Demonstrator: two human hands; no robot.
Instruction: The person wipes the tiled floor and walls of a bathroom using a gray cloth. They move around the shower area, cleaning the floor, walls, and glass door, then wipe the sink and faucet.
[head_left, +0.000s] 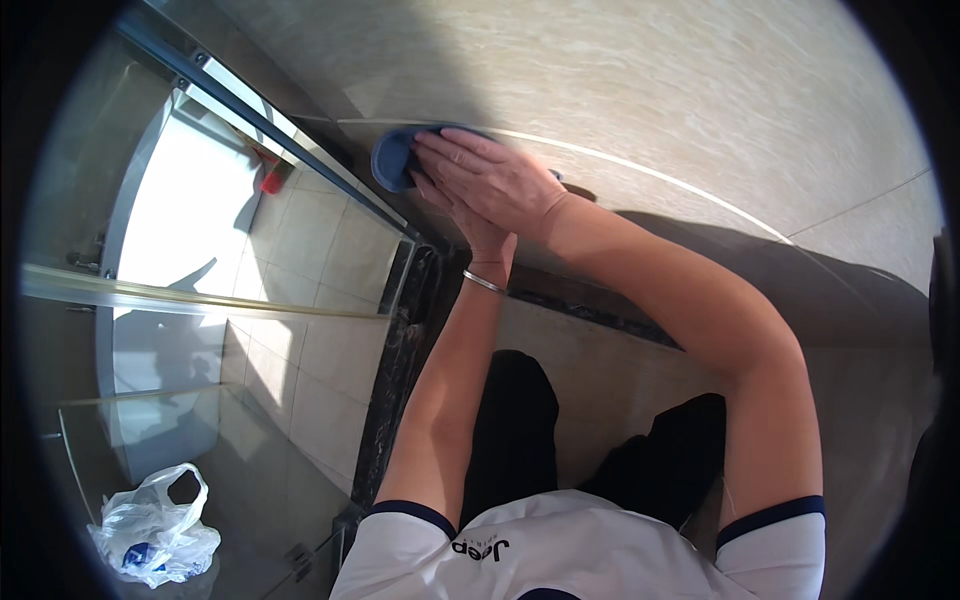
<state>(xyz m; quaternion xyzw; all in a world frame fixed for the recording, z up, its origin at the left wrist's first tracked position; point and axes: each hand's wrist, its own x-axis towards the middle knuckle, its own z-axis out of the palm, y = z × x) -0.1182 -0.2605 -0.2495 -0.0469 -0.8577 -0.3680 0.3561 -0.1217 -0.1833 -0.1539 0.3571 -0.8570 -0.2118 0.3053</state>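
A folded blue cloth [391, 158] lies pressed against the beige marbled wall [640, 90], just above the floor-side border. My left hand [484, 238], with a silver bracelet at its wrist, reaches up to the cloth and holds it against the wall. Most of its fingers are hidden under my right hand [500, 185]. That hand lies flat across the left one, fingers stretched out side by side, their tips touching the cloth. A small bit of blue also shows by the right wrist.
A glass panel with a metal rail [270, 125] stands at the left. Beyond it are a white bathtub [185, 190], a red object [271, 180] and floor tiles. A white plastic bag [160, 530] sits at lower left. A dark stone sill [385, 400] runs beside my left arm.
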